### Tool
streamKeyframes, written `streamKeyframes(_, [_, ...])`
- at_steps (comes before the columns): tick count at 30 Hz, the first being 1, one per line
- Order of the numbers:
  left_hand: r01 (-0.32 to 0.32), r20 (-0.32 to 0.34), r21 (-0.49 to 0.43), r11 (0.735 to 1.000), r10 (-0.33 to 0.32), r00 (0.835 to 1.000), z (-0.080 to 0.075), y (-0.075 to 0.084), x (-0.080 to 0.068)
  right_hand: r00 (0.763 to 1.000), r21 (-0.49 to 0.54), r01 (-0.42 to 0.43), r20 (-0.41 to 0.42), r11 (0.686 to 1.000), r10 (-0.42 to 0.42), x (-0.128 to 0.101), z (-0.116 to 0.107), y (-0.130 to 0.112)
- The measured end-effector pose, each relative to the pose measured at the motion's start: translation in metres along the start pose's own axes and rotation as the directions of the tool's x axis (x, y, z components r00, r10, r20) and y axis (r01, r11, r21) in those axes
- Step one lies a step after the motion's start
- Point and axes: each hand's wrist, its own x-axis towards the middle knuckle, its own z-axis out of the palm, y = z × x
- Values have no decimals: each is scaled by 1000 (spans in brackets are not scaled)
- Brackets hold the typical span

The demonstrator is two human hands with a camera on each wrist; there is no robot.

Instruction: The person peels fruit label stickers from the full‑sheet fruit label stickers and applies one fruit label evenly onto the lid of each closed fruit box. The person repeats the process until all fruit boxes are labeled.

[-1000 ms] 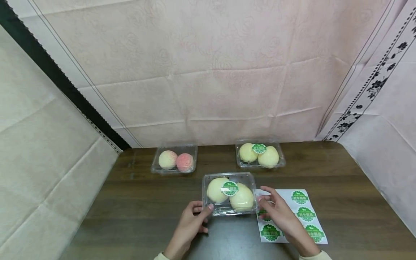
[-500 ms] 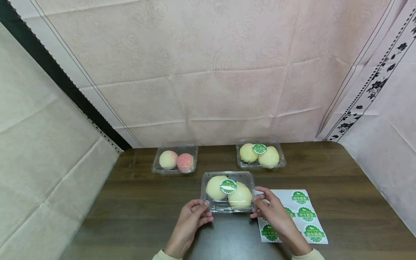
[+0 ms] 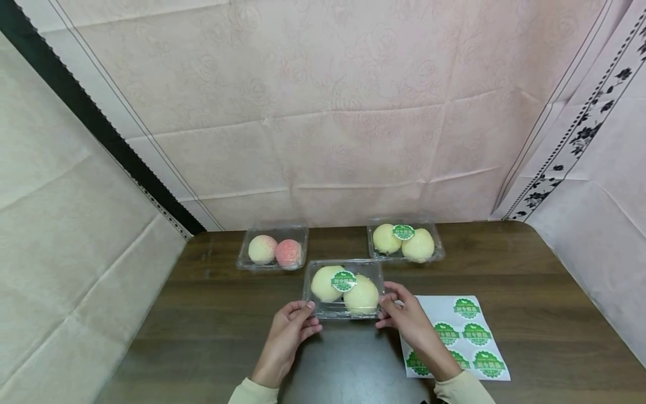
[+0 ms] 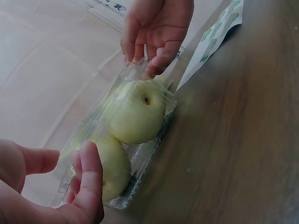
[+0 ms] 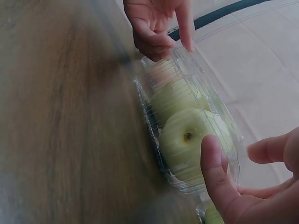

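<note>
Held a clear, rectangular, lidded plastic box [image 3: 337,314] between both hands, near the middle of a dark brown wooden table [image 3: 202,336]. Pinched the box's left end, close to its near corner, with the left hand [image 3: 286,343], bending fingers and thumb onto the plastic. Pinched the opposite end, likewise close to the near corner, with the right hand [image 3: 410,320], in the same thumb-against-fingers manner. Could not make out for certain, from any view, contact or gap between box base and tabletop. Had inside that box two round, pale yellow-green fruits [image 3: 361,296], set side by side, and on its lid a round, scalloped green-and-white sticker [image 3: 344,281]. Wore cream sleeves [image 3: 254,391] at both wrists.

Had beyond, along the back of the table, two more clear, rectangular plastic boxes, well apart: a left rear box [image 3: 267,266] containing a round, pink-tinged cream fruit [image 3: 262,249] beside a round pink-red fruit [image 3: 289,253], and a right rear box [image 3: 437,253] containing two pale yellow-green fruits under a similar lid sticker [image 3: 404,232]. Had at right, partly beneath the right forearm [image 3: 443,356], a flat white paper sheet [image 3: 429,308] bearing round green stickers [image 3: 476,334]. Faced a pale, creased cloth backdrop [image 3: 328,112], faintly rose-patterned, bordered at left by a black band [image 3: 101,123]
</note>
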Motion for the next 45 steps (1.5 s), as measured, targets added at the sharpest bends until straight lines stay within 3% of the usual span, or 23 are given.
streamKeyframes(23, [13, -60, 10, 1000, -12, 998, -9, 4, 9, 1000, -4, -26, -12, 1000, 26, 14, 12, -3])
streamKeyframes(45, [0, -128, -36, 999, -4, 992, -2, 6, 24, 993, 123, 31, -120, 992, -17, 29, 22, 5])
